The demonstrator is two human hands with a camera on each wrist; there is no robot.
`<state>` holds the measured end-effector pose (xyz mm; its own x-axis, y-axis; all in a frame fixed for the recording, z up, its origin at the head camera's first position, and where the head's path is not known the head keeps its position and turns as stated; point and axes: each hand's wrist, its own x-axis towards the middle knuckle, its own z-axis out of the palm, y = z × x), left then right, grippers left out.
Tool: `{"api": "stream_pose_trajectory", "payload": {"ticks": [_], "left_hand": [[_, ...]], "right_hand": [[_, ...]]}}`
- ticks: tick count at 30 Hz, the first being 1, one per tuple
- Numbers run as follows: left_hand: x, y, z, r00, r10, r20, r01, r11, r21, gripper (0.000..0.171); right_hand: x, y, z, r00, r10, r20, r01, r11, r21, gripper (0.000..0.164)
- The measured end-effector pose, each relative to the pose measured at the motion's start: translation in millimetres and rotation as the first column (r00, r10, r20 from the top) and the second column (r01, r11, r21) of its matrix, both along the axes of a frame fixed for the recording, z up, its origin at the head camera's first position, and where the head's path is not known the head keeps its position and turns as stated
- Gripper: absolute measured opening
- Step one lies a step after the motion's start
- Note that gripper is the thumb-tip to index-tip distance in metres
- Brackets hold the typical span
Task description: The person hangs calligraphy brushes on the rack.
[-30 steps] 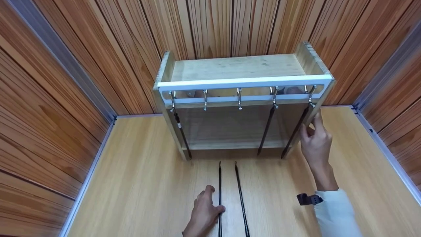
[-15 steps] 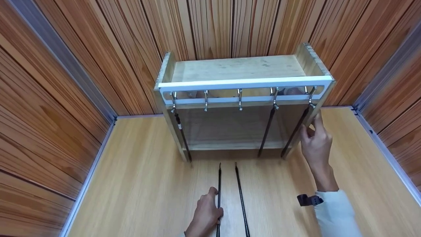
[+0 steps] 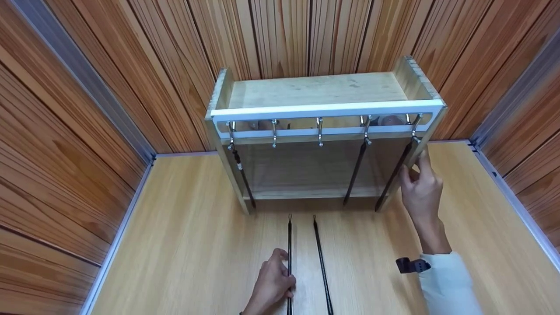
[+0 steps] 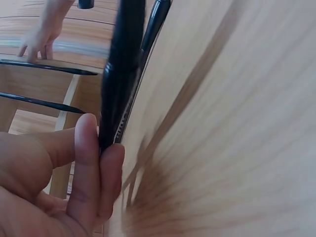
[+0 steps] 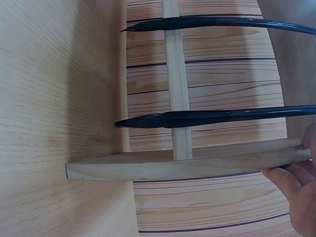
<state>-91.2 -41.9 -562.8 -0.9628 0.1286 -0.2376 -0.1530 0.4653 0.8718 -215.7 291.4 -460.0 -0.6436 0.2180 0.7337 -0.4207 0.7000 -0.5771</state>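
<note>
My left hand pinches a black calligraphy brush between thumb and fingers, its hanging loop pointing toward the shelf. In the left wrist view the brush's thick dark end rises above the fingertips, its shadow on the table beside it. Just right of it lies a second calligraphy brush on the table. My right hand grips the right side panel of a small wooden shelf. Along the shelf's front, a white rail bears several metal hooks.
One brush hangs from the leftmost hook; two more, an inner brush and an outer brush, hang at the right. Two middle hooks, including the centre hook, carry nothing. Wood-panelled walls enclose the table.
My left hand has closed its thumb and fingers round the left brush, which has shifted slightly left, off its shadow. The right hand keeps its grip on the shelf's side.
</note>
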Motion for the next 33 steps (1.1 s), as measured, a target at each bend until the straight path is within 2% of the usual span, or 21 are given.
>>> {"api": "stream_pose_trajectory", "payload": {"ticks": [7, 12, 16, 20, 24, 28, 33], "left_hand": [[-1.0, 1.8, 11.5, 0.997, 0.046, -0.066, -0.048, 0.998, -0.032, 0.055], [-5.4, 0.5, 25.1, 0.992, 0.069, -0.109, -0.073, 0.996, -0.041, 0.056], [-12.2, -0.1, 34.9, 0.981, 0.074, -0.181, -0.086, 0.995, -0.058, 0.056], [-17.8, 1.6, 41.3, 0.949, 0.074, -0.307, -0.094, 0.994, -0.050, 0.054], [-19.7, 3.8, 45.8, 0.903, 0.057, -0.426, -0.077, 0.997, -0.029, 0.052], [-21.3, 5.6, 51.4, 0.883, 0.052, -0.467, -0.060, 0.998, -0.003, 0.052], [-23.0, 5.4, 58.0, 0.855, 0.071, -0.514, -0.076, 0.997, 0.011, 0.051]], "right_hand": [[0.8, -0.1, -1.6, 0.999, 0.000, 0.039, 0.000, 1.000, -0.004, 0.060], [1.2, -0.1, -2.7, 1.000, 0.009, 0.024, -0.009, 1.000, 0.003, 0.060], [0.1, 0.2, -1.6, 1.000, 0.014, 0.004, -0.014, 1.000, 0.011, 0.059], [-1.8, 0.4, -1.1, 1.000, 0.014, -0.019, -0.014, 1.000, -0.004, 0.059], [-2.0, 0.7, -1.5, 1.000, 0.011, -0.020, -0.011, 1.000, -0.012, 0.060], [-0.8, 1.1, -1.5, 1.000, 0.014, -0.003, -0.014, 1.000, -0.015, 0.061], [-1.6, 2.1, -1.3, 1.000, 0.023, -0.001, -0.023, 1.000, 0.009, 0.058]]}}
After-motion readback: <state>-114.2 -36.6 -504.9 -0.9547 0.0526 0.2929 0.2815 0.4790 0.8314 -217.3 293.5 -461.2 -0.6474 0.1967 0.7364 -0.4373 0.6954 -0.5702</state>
